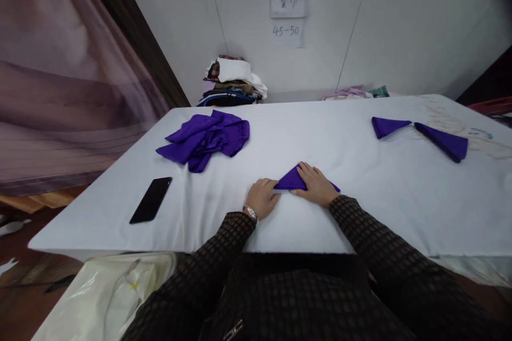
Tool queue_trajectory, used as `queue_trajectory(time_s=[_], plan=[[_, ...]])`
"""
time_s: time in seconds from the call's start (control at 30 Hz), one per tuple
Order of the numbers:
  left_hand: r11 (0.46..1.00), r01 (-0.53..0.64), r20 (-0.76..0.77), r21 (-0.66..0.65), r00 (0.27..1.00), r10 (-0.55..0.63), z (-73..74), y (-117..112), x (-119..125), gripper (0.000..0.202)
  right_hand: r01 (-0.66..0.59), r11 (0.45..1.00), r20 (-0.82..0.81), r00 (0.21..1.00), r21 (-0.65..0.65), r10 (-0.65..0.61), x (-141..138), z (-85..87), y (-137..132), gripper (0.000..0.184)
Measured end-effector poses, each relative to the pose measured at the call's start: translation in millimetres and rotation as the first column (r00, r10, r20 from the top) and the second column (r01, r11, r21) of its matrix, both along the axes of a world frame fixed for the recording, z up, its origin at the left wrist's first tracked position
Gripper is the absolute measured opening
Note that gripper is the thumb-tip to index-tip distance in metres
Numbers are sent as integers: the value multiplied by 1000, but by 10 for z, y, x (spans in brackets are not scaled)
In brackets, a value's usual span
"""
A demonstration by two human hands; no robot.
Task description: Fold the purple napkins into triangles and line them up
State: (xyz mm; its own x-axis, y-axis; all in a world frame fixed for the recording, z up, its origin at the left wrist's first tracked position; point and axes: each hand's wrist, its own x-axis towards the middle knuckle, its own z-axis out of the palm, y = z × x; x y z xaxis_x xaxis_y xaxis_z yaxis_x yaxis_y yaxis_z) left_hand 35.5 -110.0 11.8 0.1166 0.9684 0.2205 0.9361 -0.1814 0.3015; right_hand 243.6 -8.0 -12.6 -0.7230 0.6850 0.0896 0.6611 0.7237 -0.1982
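Note:
A purple napkin [288, 180], folded into a triangle, lies in front of me on the white-covered table. My right hand [316, 185] rests flat over its right part, fingers stretched and thumb apart, hiding some of the cloth. At the left corner, the fingertips of my left hand [262, 198] touch the fabric. That hand lies low on the table, its thumb apart from the fingers. The napkin's right corner shows beyond my right wrist.
Crumpled purple cloth [208, 137] lies at the back left, with a black phone [151, 200] nearer me. Two folded purple napkins [390, 126] sit at the right. Stacked clothes [232, 82] stand behind the white table [304, 232]. A curtain [72, 74] hangs at the left.

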Motion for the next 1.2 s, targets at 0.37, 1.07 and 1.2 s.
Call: queue_trajectory(time_s=[0.37, 1.07, 1.2], plan=[[998, -61, 10, -31, 998, 62, -42, 132, -23, 12, -4, 1000, 13, 1000, 9, 4, 9, 5, 0, 91], [998, -52, 37, -43, 998, 53, -60, 197, -15, 10, 2, 1000, -14, 1000, 21, -2, 7, -13, -1, 91], [996, -64, 62, -61, 996, 68, -77, 175, -56, 9, -1, 1000, -18, 1000, 22, 1, 14, -16, 5, 91]])
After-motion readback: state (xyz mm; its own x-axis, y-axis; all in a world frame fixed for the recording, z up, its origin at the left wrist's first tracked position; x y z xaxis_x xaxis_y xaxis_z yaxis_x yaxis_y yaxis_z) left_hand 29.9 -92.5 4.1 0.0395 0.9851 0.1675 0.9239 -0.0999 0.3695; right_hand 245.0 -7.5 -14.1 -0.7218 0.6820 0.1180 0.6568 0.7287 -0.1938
